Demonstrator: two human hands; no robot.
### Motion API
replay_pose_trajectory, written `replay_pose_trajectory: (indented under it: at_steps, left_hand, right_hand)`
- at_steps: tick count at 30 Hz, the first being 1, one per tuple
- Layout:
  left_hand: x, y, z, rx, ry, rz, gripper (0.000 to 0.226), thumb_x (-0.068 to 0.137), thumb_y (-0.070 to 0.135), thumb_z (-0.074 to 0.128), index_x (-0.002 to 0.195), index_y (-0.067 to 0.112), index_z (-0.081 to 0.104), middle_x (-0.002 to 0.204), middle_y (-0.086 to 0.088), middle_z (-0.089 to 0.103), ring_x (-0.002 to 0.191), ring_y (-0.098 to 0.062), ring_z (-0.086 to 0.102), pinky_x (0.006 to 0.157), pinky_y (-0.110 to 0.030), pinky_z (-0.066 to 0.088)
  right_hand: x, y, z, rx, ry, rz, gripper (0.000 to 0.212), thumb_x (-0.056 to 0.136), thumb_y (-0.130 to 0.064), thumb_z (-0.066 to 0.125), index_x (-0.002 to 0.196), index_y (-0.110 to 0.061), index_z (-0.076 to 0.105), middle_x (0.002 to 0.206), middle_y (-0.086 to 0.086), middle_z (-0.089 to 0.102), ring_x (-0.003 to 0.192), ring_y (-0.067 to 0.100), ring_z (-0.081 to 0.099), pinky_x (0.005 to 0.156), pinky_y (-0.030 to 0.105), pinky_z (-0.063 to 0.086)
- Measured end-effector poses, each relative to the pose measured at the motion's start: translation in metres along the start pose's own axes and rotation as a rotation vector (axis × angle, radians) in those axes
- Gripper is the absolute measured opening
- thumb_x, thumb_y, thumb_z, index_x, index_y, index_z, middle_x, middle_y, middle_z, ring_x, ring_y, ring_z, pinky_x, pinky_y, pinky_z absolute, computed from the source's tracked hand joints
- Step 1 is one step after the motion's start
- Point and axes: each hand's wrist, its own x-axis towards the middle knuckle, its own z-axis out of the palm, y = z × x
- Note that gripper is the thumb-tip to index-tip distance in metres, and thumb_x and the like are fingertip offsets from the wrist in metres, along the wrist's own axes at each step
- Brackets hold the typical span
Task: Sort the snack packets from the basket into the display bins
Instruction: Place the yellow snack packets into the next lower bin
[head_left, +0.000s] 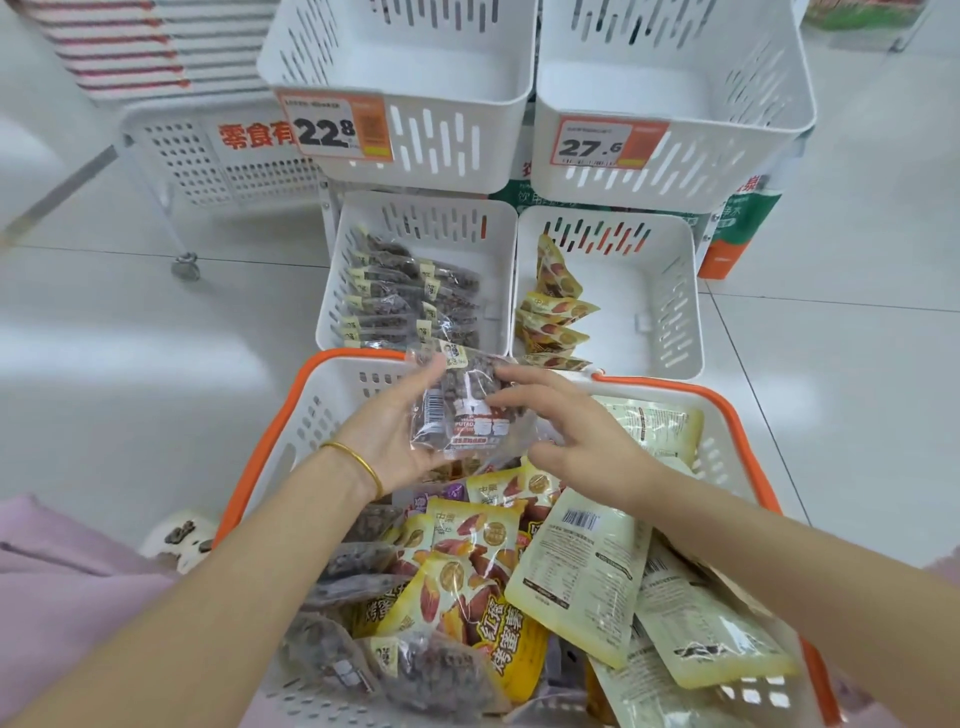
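glossy clear plastic packet (470, 410), matt white plastic basket (332, 395), shiny tiled floor (130, 322).

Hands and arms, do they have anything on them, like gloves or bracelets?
No gloves, sleeves or rings show. The left hand and right hand are bare, and both forearms are bare too. A thin gold bangle circles the left wrist. Pink cloth shows at the lower left, likely the person's clothes.
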Motion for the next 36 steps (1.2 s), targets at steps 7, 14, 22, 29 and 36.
replay_pose_trajectory:
  at_steps: [7, 14, 22, 29, 36]
  left_hand:
    - [0.004, 0.0, 0.005, 0.022, 0.137, 0.175, 0.046, 0.075, 0.009, 0.067, 0.118, 0.007, 0.054, 0.116, -0.018, 0.061, 0.093, -0.028, 0.064, 0.077, -0.045, 0.057]
    - [-0.003, -0.001, 0.013, 0.058, 0.081, 0.258, 0.061, 0.075, 0.008, 0.067, 0.131, 0.014, 0.044, 0.12, -0.011, 0.059, 0.104, -0.026, 0.059, 0.073, -0.041, 0.058]
    - [-0.005, 0.005, 0.005, 1.074, 0.325, 1.054, 0.052, 0.079, -0.008, 0.06, 0.114, 0.03, 0.052, 0.116, 0.003, 0.051, 0.112, -0.007, 0.043, 0.093, -0.007, 0.036]
    - [-0.005, -0.015, -0.001, 1.833, -0.036, 1.464, 0.024, 0.086, 0.009, 0.039, 0.109, 0.015, 0.043, 0.117, -0.013, 0.045, 0.111, -0.029, 0.051, 0.089, -0.036, 0.05]
    - [0.001, -0.026, -0.009, 1.941, -0.183, 1.505, 0.029, 0.084, 0.006, 0.05, 0.11, 0.017, 0.042, 0.121, -0.012, 0.039, 0.122, -0.029, 0.041, 0.101, -0.033, 0.04]
  right_hand:
    - [0.007, 0.006, -0.007, 0.609, 0.3, 0.505, 0.031, 0.09, -0.022, 0.061, 0.119, -0.013, 0.052, 0.116, 0.005, 0.06, 0.103, 0.025, 0.063, 0.08, 0.039, 0.057]
    - [0.007, 0.011, -0.006, 1.095, 0.121, 0.61, 0.038, 0.076, -0.016, 0.069, 0.108, -0.004, 0.053, 0.085, 0.014, 0.069, 0.076, 0.024, 0.071, 0.065, 0.033, 0.06]
    - [0.008, 0.023, -0.056, 0.821, 0.299, 0.618, 0.026, 0.079, 0.004, 0.067, 0.075, -0.016, 0.051, 0.066, 0.004, 0.062, 0.051, 0.012, 0.057, 0.047, 0.022, 0.052]
    - [0.011, 0.019, -0.042, 0.957, 0.143, 0.641, 0.017, 0.095, -0.017, 0.053, 0.078, -0.014, 0.052, 0.073, 0.006, 0.057, 0.061, 0.021, 0.055, 0.048, 0.033, 0.055]
    - [0.012, 0.018, -0.048, 0.758, -0.108, 0.659, 0.04, 0.09, -0.057, 0.042, 0.086, -0.022, 0.061, 0.125, 0.005, 0.046, 0.118, 0.024, 0.042, 0.102, 0.045, 0.035]
